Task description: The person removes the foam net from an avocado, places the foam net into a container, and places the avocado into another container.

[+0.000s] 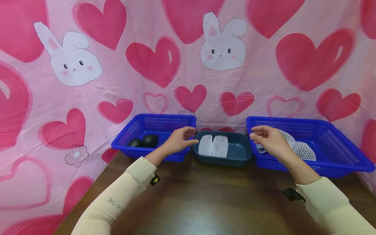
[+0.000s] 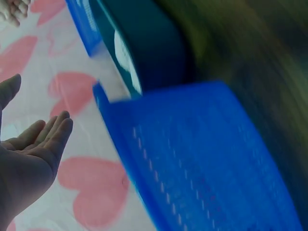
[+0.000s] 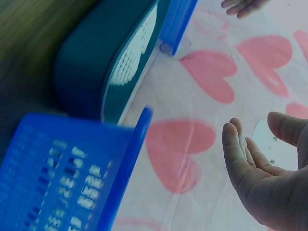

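Note:
My left hand (image 1: 181,139) hovers over the right end of the left blue basket (image 1: 126,149), holding nothing, its fingers loosely bent. Two dark, rounded fruits, perhaps avocados (image 1: 150,141), lie in that basket. Between the hands stands a dark teal bin (image 1: 239,147) with two white foam net sleeves (image 1: 220,146) side by side at its left end; whether they cover anything I cannot tell. Above the left end of the right blue basket (image 1: 337,164) is my right hand (image 1: 271,141), also holding nothing, fingers relaxed. White foam nets (image 1: 304,151) lie in that basket, partly hidden by the hand.
The containers stand in a row at the back of a brown wooden table (image 1: 205,199). Right behind them hangs a pink cloth (image 1: 117,75) printed with hearts and rabbits. The bin sits close between the two baskets, whose rims rise around their contents.

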`<state>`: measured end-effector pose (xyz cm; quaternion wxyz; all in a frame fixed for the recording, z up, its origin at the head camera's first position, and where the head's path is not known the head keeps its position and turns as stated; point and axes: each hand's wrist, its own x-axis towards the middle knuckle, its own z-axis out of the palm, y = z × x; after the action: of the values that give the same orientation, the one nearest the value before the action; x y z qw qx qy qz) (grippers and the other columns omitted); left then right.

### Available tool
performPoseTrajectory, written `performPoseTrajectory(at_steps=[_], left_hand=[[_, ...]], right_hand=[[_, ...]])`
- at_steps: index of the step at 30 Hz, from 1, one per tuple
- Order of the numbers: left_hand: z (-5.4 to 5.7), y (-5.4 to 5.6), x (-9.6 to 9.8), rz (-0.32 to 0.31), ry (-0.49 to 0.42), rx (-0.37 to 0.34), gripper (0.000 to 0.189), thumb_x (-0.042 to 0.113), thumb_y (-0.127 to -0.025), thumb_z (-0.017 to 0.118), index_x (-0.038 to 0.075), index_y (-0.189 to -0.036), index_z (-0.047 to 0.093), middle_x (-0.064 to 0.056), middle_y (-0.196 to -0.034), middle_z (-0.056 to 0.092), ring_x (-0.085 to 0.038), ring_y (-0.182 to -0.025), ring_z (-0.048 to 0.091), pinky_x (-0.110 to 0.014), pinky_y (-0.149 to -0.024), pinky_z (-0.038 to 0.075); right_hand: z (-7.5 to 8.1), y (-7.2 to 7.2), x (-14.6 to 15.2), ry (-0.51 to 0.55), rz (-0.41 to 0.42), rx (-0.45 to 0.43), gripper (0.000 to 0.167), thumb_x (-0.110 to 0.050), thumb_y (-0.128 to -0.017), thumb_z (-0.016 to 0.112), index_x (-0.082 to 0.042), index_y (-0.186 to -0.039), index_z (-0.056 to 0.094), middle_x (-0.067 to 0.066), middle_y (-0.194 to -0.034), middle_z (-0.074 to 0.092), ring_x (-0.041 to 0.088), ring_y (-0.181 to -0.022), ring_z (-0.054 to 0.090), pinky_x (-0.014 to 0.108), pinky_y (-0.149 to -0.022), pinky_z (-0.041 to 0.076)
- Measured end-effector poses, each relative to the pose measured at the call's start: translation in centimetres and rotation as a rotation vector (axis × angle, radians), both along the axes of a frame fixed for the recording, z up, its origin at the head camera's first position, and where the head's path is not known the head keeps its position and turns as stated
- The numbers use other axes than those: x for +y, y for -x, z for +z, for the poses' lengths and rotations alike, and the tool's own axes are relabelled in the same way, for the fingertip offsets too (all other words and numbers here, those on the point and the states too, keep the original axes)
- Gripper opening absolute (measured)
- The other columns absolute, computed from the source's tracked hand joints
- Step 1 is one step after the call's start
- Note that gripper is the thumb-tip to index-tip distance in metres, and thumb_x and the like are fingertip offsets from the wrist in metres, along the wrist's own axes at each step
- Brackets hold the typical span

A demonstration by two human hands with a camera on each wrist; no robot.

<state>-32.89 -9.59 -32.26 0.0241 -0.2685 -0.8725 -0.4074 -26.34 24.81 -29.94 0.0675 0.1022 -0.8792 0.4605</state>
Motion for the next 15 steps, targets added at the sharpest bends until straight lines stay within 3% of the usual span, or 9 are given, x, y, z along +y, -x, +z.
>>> performPoseTrajectory(at_steps=[3,8,15], left_hand=[[-0.7,-0.2,1.7,-0.047,-0.039,-0.017,0.049,0.023,-0.087,0.074,0.001,-0.128,0.058,-0.013,-0.12,0.065,-0.028,-0.111,0.062,-0.036,-0.091,0.049],[-1.9,-0.9,4.0,-0.111,-0.09,-0.068,0.046,0.021,-0.089,0.073,0.001,-0.127,0.059,-0.011,-0.118,0.065,-0.021,-0.106,0.064,-0.03,-0.089,0.05],[-3.6,-1.5,6.7,-0.156,-0.132,-0.163,0.042,0.021,-0.09,0.07,0.001,-0.126,0.061,-0.013,-0.118,0.065,-0.012,-0.1,0.064,-0.025,-0.085,0.05]], right_hand=[[-0.1,-0.1,1.3,-0.026,-0.033,0.004,0.052,-0.033,-0.098,0.058,0.007,-0.131,0.051,0.026,-0.117,0.061,0.029,-0.099,0.065,0.026,-0.077,0.053],[-0.6,-0.4,3.0,-0.024,-0.084,0.032,0.053,-0.032,-0.097,0.06,0.01,-0.129,0.053,0.025,-0.113,0.062,-0.002,-0.083,0.061,0.015,-0.069,0.049],[-1.0,-0.5,5.4,-0.005,-0.156,0.052,0.054,-0.032,-0.097,0.061,0.011,-0.128,0.052,0.019,-0.111,0.063,-0.011,-0.078,0.056,0.013,-0.067,0.049]])
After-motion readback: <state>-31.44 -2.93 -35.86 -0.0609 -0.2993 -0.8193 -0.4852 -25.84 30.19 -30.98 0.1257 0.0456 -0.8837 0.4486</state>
